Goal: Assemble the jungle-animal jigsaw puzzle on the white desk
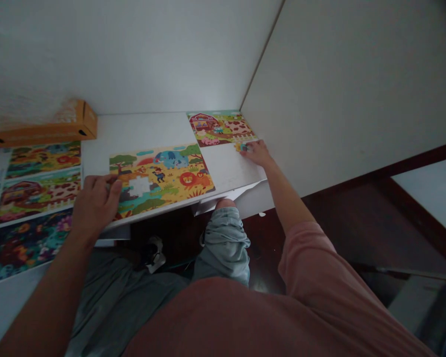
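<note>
An animal jigsaw puzzle (171, 171) with elephants, lions and a small figure lies on the white tabletop. A white gap shaped like missing pieces shows in its left half. My left hand (96, 198) rests at the puzzle's left edge, its fingers loosely bent and partly apart, with nothing visible in them. Out to the right, my right hand (258, 152) has its fingers closed on small yellow and teal puzzle pieces (241, 147), low over the table just below a farm puzzle (223, 128). How many pieces it holds I cannot tell.
Left of the puzzle lies a sheet (40, 193) printed with three pictures. Behind it stands an orange box (52, 130) with clear plastic wrap. White walls (338, 99) bound the table (141, 130) at the back and right. My knee (225, 203) is against the front edge.
</note>
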The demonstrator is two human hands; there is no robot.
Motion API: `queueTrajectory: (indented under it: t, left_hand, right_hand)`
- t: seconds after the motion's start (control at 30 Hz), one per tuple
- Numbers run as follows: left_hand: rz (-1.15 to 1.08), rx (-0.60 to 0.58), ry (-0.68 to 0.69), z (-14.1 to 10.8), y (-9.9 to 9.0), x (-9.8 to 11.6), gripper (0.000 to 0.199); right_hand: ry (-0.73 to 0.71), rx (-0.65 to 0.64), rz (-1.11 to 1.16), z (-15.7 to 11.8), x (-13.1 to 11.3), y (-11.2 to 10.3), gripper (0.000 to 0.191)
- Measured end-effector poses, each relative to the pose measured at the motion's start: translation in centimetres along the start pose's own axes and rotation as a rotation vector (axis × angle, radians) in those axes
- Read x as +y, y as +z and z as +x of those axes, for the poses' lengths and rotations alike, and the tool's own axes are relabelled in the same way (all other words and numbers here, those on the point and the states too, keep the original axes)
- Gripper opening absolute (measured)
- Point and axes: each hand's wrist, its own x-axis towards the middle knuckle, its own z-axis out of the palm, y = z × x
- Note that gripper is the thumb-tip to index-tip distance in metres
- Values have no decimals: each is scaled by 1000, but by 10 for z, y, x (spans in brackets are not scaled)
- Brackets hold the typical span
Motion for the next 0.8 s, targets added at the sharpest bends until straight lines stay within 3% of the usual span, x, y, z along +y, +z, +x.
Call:
queueTrajectory:
  t: [0.2,0.33,0.5,0.67,0.8]
  left_hand:
    - [3,5,3,-1,-1,1,33]
    - [2,15,7,-1,0,0,33]
    - [1,22,23,-2,-1,-2,32]
    - [-42,40,25,-5,-1,-5,32]
    - [-126,62,12,-8,-1,-8,30]
  right_hand:
    - [-23,-34,249,-5,0,3,44]
    - [-65,-58,670,-14,-23,3,39]
    - [-7,84,1131,-24,-61,-6,28]
    - [32,-18,1185,-41,-100,-8,22]
    - [-115,-203,1092,-59,-137,1,19]
